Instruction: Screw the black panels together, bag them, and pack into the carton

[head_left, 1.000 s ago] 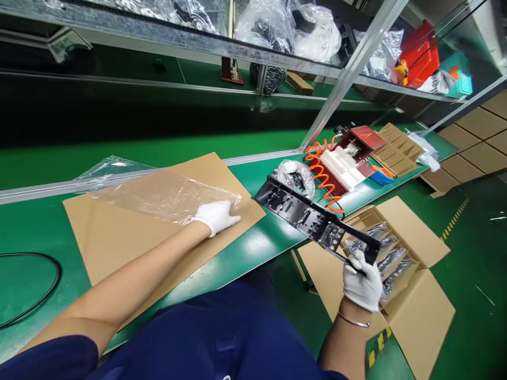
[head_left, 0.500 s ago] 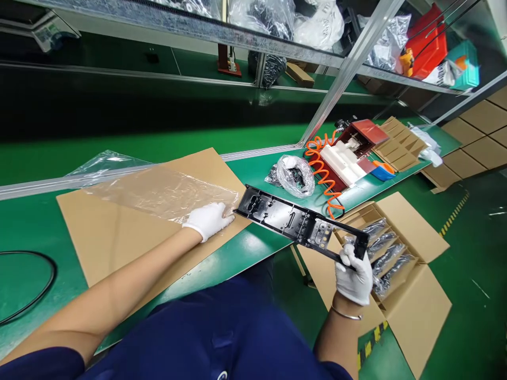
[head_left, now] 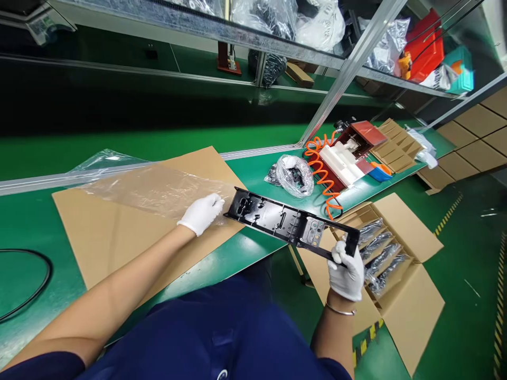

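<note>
My right hand, in a white glove, grips the right end of a long black plastic housing. Its ribbed inner side faces up, and an open rectangular cutout lies close to that hand. The housing's left end hangs over the cardboard sheet. Just left of that end is my left hand, also gloved, its fingers closed on the edge of a clear plastic bag. The bag lies flat across the cardboard.
An open carton with several bagged parts stands at the right below the bench. On the bench are a bag of small black parts, a red and white fixture and a coiled orange hose. A loaded shelf runs overhead.
The black housing and my right hand have shifted slightly left. My left hand has moved a little up and left, its fingers now curled in where they were stretched out.
</note>
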The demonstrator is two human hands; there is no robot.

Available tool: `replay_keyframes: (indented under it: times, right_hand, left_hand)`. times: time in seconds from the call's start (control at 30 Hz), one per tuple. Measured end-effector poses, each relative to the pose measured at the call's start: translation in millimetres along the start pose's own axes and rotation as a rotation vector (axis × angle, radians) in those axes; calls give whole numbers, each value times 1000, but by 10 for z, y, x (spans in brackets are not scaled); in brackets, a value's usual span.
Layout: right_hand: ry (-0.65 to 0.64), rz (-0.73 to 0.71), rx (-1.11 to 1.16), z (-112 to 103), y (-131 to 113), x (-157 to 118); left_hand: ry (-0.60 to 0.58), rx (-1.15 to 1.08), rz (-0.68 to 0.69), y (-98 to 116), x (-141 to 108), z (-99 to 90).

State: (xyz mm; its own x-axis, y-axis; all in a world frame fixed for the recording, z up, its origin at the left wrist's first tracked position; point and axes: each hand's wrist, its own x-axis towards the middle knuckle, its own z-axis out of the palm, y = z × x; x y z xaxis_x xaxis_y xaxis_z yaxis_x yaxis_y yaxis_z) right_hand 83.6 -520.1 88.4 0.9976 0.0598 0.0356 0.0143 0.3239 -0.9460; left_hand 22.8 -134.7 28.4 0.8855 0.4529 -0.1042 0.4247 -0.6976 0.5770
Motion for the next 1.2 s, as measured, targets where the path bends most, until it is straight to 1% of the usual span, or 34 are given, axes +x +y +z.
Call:
replay_keyframes:
  times: [0.1,0.2,0.33,0.43,0.5,0.57,0.73,0.8,0.87,0.93,1.0,1.13,1.2]
  right_hand:
    - [-20,22,-31,33,29,14]
    - [-14,59,-41,57,54,31]
    - [-36,106,-22,130,129,41]
    - [-27,159,22,222,234,29]
    - [-39,180,46,276,304,15]
    - [-61,187,63,304,351,1]
    - [-79,177,42,250,333,3]
    - [-80,170,35,228,318,18]
    - [-66,166,56,235,322,29]
    - [-34,151,88,272,345,27]
    - [-9,132,98,326,376,8]
    - [-29,127,60,425,423,-43]
    - [-39,123,59,461,434,-64]
  left_hand:
    - [75,-72,15,19,-38,-29]
    - [100,-93,62,42,-100,-49]
    - [41,-52,156,131,-211,-28]
    - [13,8,187,247,-289,4]
    - [23,55,176,319,-313,-2]
    - [46,99,141,363,-304,-52]
    - [106,183,2,362,-224,-247]
    - [84,207,-4,363,-227,-267]
    - [43,224,19,375,-257,-249]
    - [6,232,39,386,-294,-228]
    - [-17,231,32,388,-317,-229]
    - [-7,211,-8,371,-305,-265]
    - [-5,210,1,362,-290,-264]
